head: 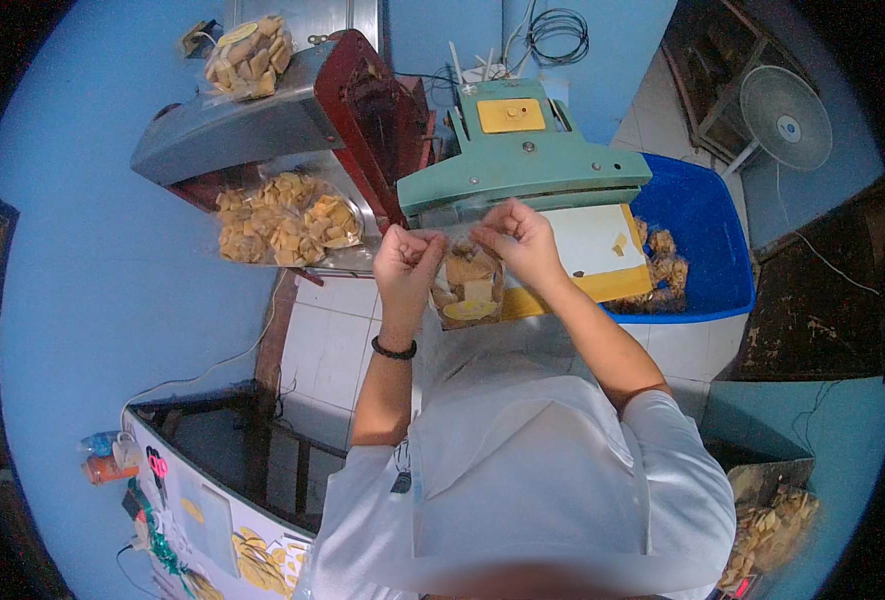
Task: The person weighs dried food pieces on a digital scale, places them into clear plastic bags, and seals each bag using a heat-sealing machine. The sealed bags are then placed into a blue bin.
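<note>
Between my hands is a clear plastic bag of snack pieces (469, 281) with a yellow oval label near its lower end. My left hand (406, 259) pinches the left corner of the bag's top. Thumb and fingers of my right hand (517, 238) grip the top on the other side. The bag's upper edge lies at the front of a green bag sealer (525, 169); whether it is between the jaws I cannot tell. Under the bag's right side is a white work board with yellow edging (589, 240), bearing small crumbs.
Filled bags (289, 221) lie on a metal surface at left, below a grey and red machine (247, 127) with another bag (251, 56) on top. A blue tub (701, 225) holds more bags. At lower left, a table (202, 517) carries scissors (157, 465) and labels (259, 562). A fan (786, 120) stands right.
</note>
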### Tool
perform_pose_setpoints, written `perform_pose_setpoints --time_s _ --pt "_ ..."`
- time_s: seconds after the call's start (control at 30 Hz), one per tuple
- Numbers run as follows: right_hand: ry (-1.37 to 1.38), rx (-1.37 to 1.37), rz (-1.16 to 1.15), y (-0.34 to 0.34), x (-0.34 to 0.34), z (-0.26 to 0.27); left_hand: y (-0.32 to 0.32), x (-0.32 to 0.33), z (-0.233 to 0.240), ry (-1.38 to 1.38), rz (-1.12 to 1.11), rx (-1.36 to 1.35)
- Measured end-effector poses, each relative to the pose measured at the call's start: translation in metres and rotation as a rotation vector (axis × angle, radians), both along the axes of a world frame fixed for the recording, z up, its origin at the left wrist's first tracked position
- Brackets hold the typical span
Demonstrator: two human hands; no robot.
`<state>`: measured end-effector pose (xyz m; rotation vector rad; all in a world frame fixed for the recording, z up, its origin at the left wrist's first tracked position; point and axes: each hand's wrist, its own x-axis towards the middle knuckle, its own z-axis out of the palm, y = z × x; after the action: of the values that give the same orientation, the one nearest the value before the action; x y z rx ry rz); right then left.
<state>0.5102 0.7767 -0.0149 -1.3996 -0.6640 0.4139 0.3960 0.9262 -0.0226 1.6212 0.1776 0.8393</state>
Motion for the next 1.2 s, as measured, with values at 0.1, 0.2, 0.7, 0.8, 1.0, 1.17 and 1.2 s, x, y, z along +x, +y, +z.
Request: perform_pose_setpoints --time_s 0.1,0.2,0.7,0.8,1.0,1.17,1.2 --pt "0.176 0.104 -0.018 0.011 0.008 -0.015 0.010 0.015 -0.008 0.034 -0.077 -0.284" --pt "0.130 0.078 -0.083 0.022 0.014 -0.033 0.022 0.028 -0.022 0.127 -0.063 -0.286" --pt "0.299 -0.055 0.202 0.056 -0.007 -0.063 -0.023 -0.031 -0.089 -0.037 0.153 -0.693" --pt "0.223 -0.385 0.356 0.084 0.011 -0.066 -0.037 -0.032 -0.078 -0.100 0.211 -0.871" --pt "0.290 -0.392 0.267 0.097 0.030 -0.068 -0.006 -0.009 -0.056 -0.052 0.153 -0.934" --pt "0.371 -0.168 0.031 0.083 0.022 -0.080 0.007 0.002 -0.063 0.004 0.088 -0.780" --pt "0.375 -0.194 -0.056 0.081 0.021 -0.082 0.009 0.006 -0.068 0.012 0.103 -0.727"
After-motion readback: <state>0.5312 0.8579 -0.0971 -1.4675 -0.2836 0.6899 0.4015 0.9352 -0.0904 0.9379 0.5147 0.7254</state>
